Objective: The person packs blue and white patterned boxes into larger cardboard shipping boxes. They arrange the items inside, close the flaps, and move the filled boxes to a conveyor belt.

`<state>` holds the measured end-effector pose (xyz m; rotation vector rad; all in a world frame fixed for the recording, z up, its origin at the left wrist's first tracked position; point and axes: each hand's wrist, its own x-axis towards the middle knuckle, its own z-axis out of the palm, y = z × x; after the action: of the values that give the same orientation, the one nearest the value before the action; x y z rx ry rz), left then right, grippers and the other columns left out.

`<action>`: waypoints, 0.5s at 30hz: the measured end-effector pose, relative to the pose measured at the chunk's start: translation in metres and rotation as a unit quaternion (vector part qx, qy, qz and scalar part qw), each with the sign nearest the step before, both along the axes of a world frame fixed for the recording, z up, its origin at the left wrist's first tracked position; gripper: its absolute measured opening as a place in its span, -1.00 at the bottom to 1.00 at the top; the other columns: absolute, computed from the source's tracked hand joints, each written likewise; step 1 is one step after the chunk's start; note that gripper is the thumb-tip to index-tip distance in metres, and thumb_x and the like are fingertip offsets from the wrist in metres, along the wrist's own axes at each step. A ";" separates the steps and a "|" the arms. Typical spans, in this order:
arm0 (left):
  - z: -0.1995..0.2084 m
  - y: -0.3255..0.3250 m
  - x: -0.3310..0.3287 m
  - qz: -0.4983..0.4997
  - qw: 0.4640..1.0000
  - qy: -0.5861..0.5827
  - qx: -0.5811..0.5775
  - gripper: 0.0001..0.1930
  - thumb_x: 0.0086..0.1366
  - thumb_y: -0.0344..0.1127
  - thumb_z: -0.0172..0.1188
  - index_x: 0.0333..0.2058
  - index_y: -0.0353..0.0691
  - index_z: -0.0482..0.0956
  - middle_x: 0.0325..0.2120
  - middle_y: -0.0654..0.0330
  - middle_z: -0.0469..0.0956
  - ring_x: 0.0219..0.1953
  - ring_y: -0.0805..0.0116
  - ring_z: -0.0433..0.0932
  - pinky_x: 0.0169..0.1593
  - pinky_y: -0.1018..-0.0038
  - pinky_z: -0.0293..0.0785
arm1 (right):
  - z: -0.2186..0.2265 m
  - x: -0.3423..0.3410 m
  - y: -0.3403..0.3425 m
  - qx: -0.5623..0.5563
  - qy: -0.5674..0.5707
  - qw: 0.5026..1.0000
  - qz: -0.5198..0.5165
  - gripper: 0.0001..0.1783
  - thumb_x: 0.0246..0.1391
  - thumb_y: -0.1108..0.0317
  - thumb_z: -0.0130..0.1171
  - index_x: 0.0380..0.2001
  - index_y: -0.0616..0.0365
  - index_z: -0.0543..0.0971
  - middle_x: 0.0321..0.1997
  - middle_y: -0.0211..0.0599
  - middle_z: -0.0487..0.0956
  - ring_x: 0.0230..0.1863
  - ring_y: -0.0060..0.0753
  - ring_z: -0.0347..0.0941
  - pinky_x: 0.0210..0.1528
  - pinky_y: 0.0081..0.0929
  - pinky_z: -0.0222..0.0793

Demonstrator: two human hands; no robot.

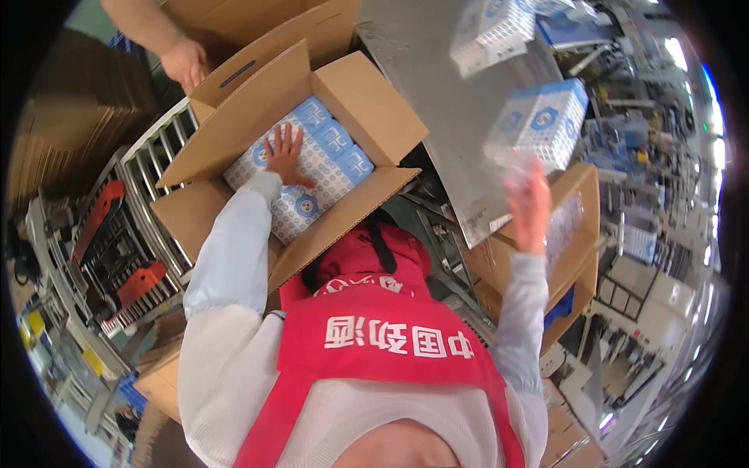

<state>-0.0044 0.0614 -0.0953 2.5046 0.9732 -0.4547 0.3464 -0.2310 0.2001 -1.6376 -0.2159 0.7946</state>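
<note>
An open brown carton [367, 101] stands in front of me on the left, its flaps folded out. Inside it, white boxes with blue patterned print [292, 214] lie packed tightly, several with light blue ends. My left hand [289, 160] rests on top of them, fingers spread. To the right, my right hand [530, 204] is raised at the table edge, smeared by motion, with its fingers stretched out. Just beyond its fingertips is a white and blue box [538, 121] on the metal table; whether they touch is hard to tell.
More white and blue boxes [491, 35] sit farther back on the metal table [421, 78]. Another person's hand [185, 64] is at a second carton [257, 51] behind mine. A roller conveyor [160, 140] runs at left. Brown cartons [573, 226] stand below the table's right side.
</note>
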 end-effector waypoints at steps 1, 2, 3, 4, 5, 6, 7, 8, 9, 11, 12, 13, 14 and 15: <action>-0.002 -0.005 0.002 0.004 1.000 -0.004 0.009 0.56 -0.39 0.48 0.45 0.45 -0.02 -0.35 0.44 -0.11 -0.55 0.45 -0.23 -0.61 0.30 -0.42 -0.52 | 0.004 -0.020 0.037 0.032 0.035 0.997 0.066 -0.35 0.27 0.02 0.10 0.34 0.05 0.29 0.15 -0.28 0.52 -0.11 -0.30 0.61 -0.30 -0.59 0.50; -0.003 -0.017 -0.002 0.011 1.000 -0.004 0.019 0.54 -0.38 0.47 0.45 0.46 0.02 -0.34 0.44 -0.11 -0.55 0.45 -0.24 -0.61 0.29 -0.44 -0.50 | 0.013 -0.042 0.067 0.041 0.082 0.990 0.109 -0.35 0.27 0.01 0.10 0.33 0.06 0.30 0.12 -0.26 0.54 -0.12 -0.30 0.61 -0.30 -0.57 0.51; -0.005 -0.028 -0.009 0.023 0.999 -0.001 0.033 0.53 -0.37 0.46 0.46 0.46 0.06 -0.33 0.44 -0.11 -0.56 0.44 -0.26 -0.61 0.28 -0.46 -0.48 | 0.018 -0.059 0.091 0.052 0.132 0.977 0.158 -0.35 0.27 0.01 0.10 0.32 0.08 0.31 0.09 -0.24 0.55 -0.12 -0.30 0.62 -0.30 -0.56 0.52; -0.005 -0.042 -0.019 0.046 0.997 -0.037 0.049 0.50 -0.37 0.49 0.43 0.46 0.13 -0.30 0.44 -0.12 -0.57 0.44 -0.31 -0.61 0.26 -0.50 -0.45 | 0.014 -0.071 0.108 0.052 0.162 0.962 0.213 -0.33 0.27 -0.01 0.11 0.33 0.09 0.29 0.06 -0.21 0.58 -0.13 -0.26 0.62 -0.24 -0.49 0.57; -0.001 -0.052 -0.027 0.077 0.996 -0.033 0.038 0.51 -0.38 0.50 0.43 0.46 0.11 -0.29 0.44 -0.12 -0.56 0.43 -0.34 -0.61 0.25 -0.50 -0.45 | 0.015 -0.081 0.125 0.020 0.205 0.935 0.289 -0.32 0.28 -0.01 0.11 0.33 0.09 0.29 0.13 -0.19 0.53 -0.08 -0.21 0.61 -0.18 -0.43 0.58; 0.002 -0.058 -0.032 0.111 0.993 -0.029 0.028 0.51 -0.39 0.51 0.43 0.46 0.09 -0.28 0.44 -0.13 -0.56 0.42 -0.37 -0.62 0.25 -0.50 -0.45 | 0.016 -0.090 0.143 -0.012 0.245 0.898 0.366 -0.32 0.28 -0.01 0.11 0.34 0.10 0.28 0.19 -0.17 0.49 -0.03 -0.17 0.59 -0.13 -0.37 0.60; 0.009 -0.063 -0.039 0.129 0.991 -0.032 0.013 0.52 -0.42 0.50 0.43 0.46 0.09 -0.24 0.44 -0.14 -0.54 0.41 -0.41 -0.62 0.24 -0.52 -0.47 | 0.007 -0.097 0.158 -0.056 0.224 0.891 0.391 -0.32 0.28 -0.01 0.09 0.33 0.11 0.29 0.24 -0.15 0.44 0.01 -0.13 0.57 -0.11 -0.34 0.60; 0.014 -0.065 -0.047 0.122 0.992 -0.033 0.007 0.54 -0.48 0.46 0.47 0.46 0.07 -0.21 0.44 -0.14 -0.53 0.40 -0.43 -0.63 0.23 -0.53 -0.47 | -0.007 -0.105 0.171 -0.103 0.203 0.881 0.416 -0.33 0.29 -0.02 0.08 0.33 0.11 0.29 0.28 -0.13 0.40 0.04 -0.10 0.55 -0.09 -0.31 0.60; 0.017 -0.065 -0.050 0.108 0.994 -0.017 0.000 0.54 -0.49 0.44 0.49 0.46 0.06 -0.20 0.44 -0.13 -0.53 0.40 -0.43 -0.63 0.23 -0.53 -0.46 | -0.021 -0.114 0.180 -0.148 0.180 0.868 0.439 -0.34 0.30 -0.02 0.07 0.33 0.12 0.30 0.33 -0.12 0.35 0.08 -0.07 0.52 -0.07 -0.28 0.60; 0.033 -0.064 -0.049 0.090 0.996 -0.010 -0.018 0.54 -0.50 0.41 0.51 0.46 0.03 -0.17 0.44 -0.13 -0.53 0.41 -0.42 -0.63 0.24 -0.52 -0.43 | -0.051 -0.119 0.188 -0.191 0.151 0.864 0.440 -0.36 0.31 -0.02 0.04 0.31 0.13 0.33 0.39 -0.10 0.25 0.13 -0.02 0.48 -0.06 -0.26 0.60; 0.042 -0.064 -0.046 0.079 0.996 0.039 -0.028 0.55 -0.48 0.43 0.49 0.46 0.05 -0.24 0.44 -0.13 -0.54 0.41 -0.41 -0.63 0.26 -0.50 -0.42 | -0.062 -0.119 0.192 -0.212 0.134 0.861 0.443 -0.37 0.32 -0.03 0.02 0.30 0.14 0.34 0.42 -0.09 0.20 0.15 0.00 0.46 -0.05 -0.24 0.60; 0.042 -0.065 -0.046 0.076 0.995 0.068 -0.025 0.56 -0.46 0.44 0.49 0.46 0.06 -0.28 0.44 -0.14 -0.56 0.41 -0.40 -0.64 0.26 -0.49 -0.42 | -0.061 -0.124 0.191 -0.181 0.113 0.874 0.437 -0.42 0.34 -0.02 -0.03 0.24 0.14 0.41 0.29 -0.10 0.40 0.02 -0.14 0.56 -0.17 -0.37 0.60; 0.040 -0.067 -0.047 0.069 0.993 0.097 -0.025 0.56 -0.44 0.44 0.48 0.46 0.06 -0.32 0.44 -0.14 -0.57 0.41 -0.40 -0.64 0.27 -0.48 -0.42 | -0.060 -0.122 0.190 -0.162 0.089 0.885 0.428 -0.45 0.35 -0.02 -0.05 0.22 0.13 0.44 0.21 -0.12 0.47 -0.04 -0.20 0.58 -0.22 -0.43 0.57; 0.037 -0.067 -0.048 0.070 0.992 0.098 -0.026 0.57 -0.43 0.44 0.48 0.46 0.06 -0.35 0.43 -0.14 -0.58 0.41 -0.40 -0.65 0.27 -0.47 -0.42 | -0.060 -0.114 0.187 -0.142 0.065 0.896 0.416 -0.47 0.36 -0.01 -0.06 0.19 0.12 0.46 0.13 -0.15 0.53 -0.10 -0.26 0.60 -0.27 -0.48 0.55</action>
<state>-0.0523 -0.0059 -0.0580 2.3593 1.1875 -0.6806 0.2327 -0.0443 0.1399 -1.7462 -0.7671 1.6423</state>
